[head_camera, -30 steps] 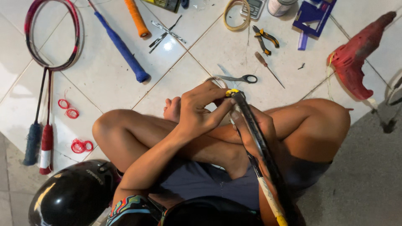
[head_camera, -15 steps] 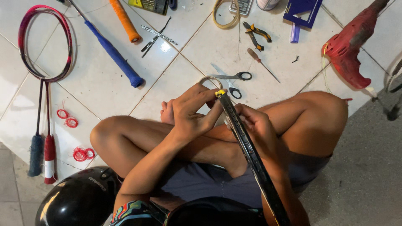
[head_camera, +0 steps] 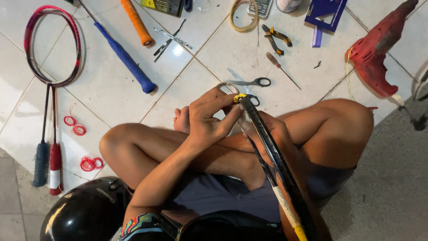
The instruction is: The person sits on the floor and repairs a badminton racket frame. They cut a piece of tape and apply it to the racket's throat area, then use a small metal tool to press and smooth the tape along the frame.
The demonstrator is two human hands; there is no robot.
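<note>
I sit cross-legged on a tiled floor with a black racket frame (head_camera: pixel 276 165) standing edge-on across my lap. My right hand (head_camera: pixel 272 134) grips the frame below its top. My left hand (head_camera: pixel 209 118) reaches across; its fingertips pinch a small yellow piece (head_camera: pixel 239 96) at the top of the frame. A thin string loop curves near those fingers. Scissors (head_camera: pixel 249 82) lie on the tile just beyond the frame's top.
On the floor lie a red racket (head_camera: pixel 53 44), a blue-gripped handle (head_camera: pixel 127 60), an orange grip (head_camera: pixel 138 22), pliers (head_camera: pixel 276 35), a screwdriver (head_camera: pixel 281 67), a red power drill (head_camera: pixel 379 58), red string coils (head_camera: pixel 76 127) and a purple tool (head_camera: pixel 325 13). A black helmet (head_camera: pixel 84 214) rests by my left knee.
The view has shifted slightly, so floor items sit lower in the picture. My left fingers have stayed pinched at the frame's top; the right hand keeps its grip.
</note>
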